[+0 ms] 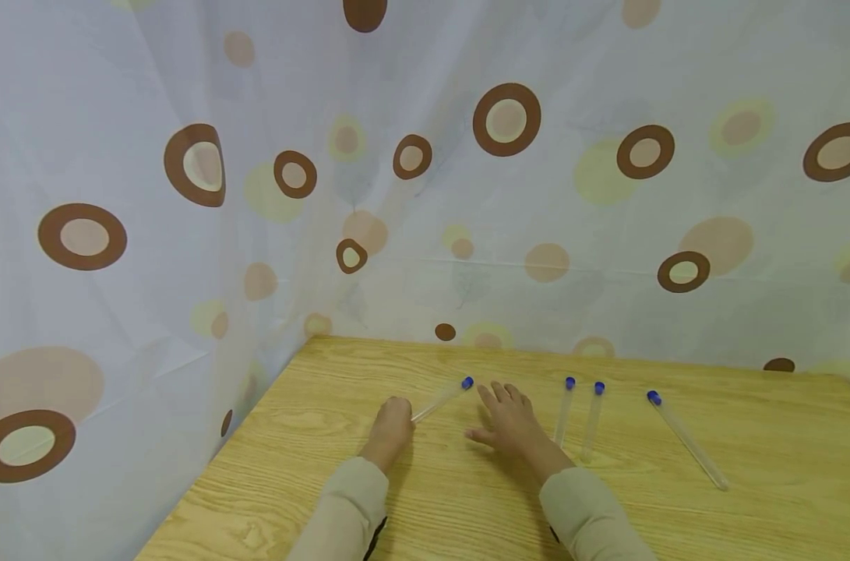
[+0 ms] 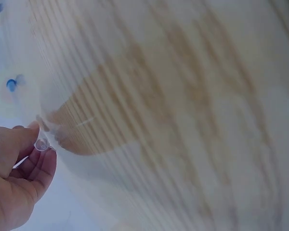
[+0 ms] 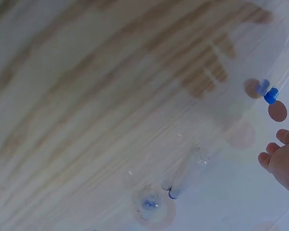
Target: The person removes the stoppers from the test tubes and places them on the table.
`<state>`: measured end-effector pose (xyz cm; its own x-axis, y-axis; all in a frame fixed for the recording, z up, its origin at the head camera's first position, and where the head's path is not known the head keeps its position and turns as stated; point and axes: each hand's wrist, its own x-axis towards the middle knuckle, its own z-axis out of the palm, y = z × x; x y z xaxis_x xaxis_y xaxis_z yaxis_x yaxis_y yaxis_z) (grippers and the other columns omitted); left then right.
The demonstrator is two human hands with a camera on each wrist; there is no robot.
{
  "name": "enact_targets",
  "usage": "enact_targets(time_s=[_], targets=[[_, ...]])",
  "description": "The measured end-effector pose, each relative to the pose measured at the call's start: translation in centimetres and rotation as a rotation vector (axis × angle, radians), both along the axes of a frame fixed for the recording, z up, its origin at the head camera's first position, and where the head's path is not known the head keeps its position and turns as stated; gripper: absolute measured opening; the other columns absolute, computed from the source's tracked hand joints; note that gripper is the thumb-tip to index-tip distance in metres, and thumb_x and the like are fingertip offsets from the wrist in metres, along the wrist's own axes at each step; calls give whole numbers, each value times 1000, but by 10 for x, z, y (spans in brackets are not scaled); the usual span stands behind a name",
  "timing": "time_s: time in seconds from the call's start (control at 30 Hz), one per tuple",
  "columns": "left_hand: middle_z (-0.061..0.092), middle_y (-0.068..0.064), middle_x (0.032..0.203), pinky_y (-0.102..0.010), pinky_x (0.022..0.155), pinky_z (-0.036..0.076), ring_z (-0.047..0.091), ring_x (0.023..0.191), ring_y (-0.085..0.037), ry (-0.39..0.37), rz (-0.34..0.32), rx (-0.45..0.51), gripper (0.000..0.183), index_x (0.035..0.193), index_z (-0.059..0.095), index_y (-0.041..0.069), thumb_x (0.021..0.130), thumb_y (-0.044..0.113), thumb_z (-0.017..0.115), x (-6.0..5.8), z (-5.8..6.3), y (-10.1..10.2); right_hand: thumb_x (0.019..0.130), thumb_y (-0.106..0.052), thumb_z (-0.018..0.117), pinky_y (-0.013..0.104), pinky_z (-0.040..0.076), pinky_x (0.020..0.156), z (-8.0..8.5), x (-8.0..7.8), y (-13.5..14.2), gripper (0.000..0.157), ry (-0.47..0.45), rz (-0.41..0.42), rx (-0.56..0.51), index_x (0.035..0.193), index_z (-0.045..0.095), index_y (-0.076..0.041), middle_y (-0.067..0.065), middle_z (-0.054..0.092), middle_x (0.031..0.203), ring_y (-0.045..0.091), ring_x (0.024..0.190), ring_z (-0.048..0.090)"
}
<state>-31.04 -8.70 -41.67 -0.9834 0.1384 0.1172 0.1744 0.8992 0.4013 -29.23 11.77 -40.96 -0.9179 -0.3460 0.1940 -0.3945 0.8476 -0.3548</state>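
My left hand (image 1: pixel 391 428) pinches the lower end of a clear test tube (image 1: pixel 440 401) with a blue cap. In the left wrist view, thumb and fingers close around the tube's rounded end. The tube slants away to the right, its blue cap (image 3: pixel 271 96) at the far end. My right hand (image 1: pixel 512 425) holds nothing; its fingers are spread, just right of that cap and apart from it. Beyond the right hand lie two more capped test tubes, one (image 1: pixel 563 411) partly hidden by the wrist and another (image 1: pixel 593 425) beside it.
A further blue-capped test tube (image 1: pixel 689 442) lies slanted on the right part of the wood-grain table (image 1: pixel 270 467). A pale curtain (image 1: pixel 425 296) with brown and yellow circles hangs behind the table and along its left side.
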Motion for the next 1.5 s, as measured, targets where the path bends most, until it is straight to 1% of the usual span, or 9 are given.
enact_targets(time_s=[0.23,0.43,0.5,0.73,0.9,1.0,1.17,1.4,1.5], targets=[[61,-16,85,-30,65,55,60,77,-25,-26,-43,40,9,89,65,-11,82,-5,63,2,3,-2,83,-35,68,63,27,106,-1,-1,3,77,12,23,-27,138,35,7,33,34,140,50,128,31],[59,-17,98,-36,80,55,58,94,-30,-84,-73,125,18,102,62,-11,86,-3,59,3,5,-4,83,-35,68,63,27,106,-1,-1,2,79,-5,20,-51,140,32,6,33,32,141,50,130,29],[58,-17,99,-36,81,55,58,95,-31,-87,-77,128,18,102,62,-11,86,-2,59,3,7,-5,83,-34,68,63,27,106,-2,-1,3,79,-7,18,-59,141,31,5,33,32,141,50,130,29],[57,-13,91,-30,70,55,57,82,-23,-75,-91,116,14,95,64,-9,85,-1,61,2,8,-7,83,-33,69,63,30,104,-3,-3,4,76,26,2,-48,138,34,6,34,34,139,50,128,32],[57,-12,91,-30,73,55,57,84,-23,-62,-118,92,14,96,64,-9,85,-2,61,3,10,-8,82,-31,69,63,30,104,-2,-4,4,75,29,-1,-44,137,36,7,34,34,139,50,128,32],[58,-13,91,-31,74,55,59,86,-25,-29,-148,52,13,95,64,-9,84,-3,61,2,10,-9,83,-31,69,62,30,104,-2,-5,3,74,31,2,-34,137,36,8,33,34,139,50,128,32],[59,-14,91,-33,74,55,58,87,-26,-22,-166,47,12,94,64,-9,83,-3,62,3,11,-11,83,-32,69,61,32,103,-4,-7,1,73,63,23,-15,135,38,9,33,37,138,48,126,35],[57,-10,84,-27,64,49,53,77,-19,23,-200,21,7,88,66,-6,83,-2,63,3,11,-11,82,-31,69,60,33,103,-2,-5,2,71,84,19,12,134,40,9,30,40,137,47,127,36],[57,-9,83,-25,61,47,51,74,-16,33,-207,12,6,87,66,-4,83,-1,63,2,11,-11,82,-31,70,60,34,103,0,-4,3,72,93,25,20,133,41,10,31,41,137,47,126,37]])
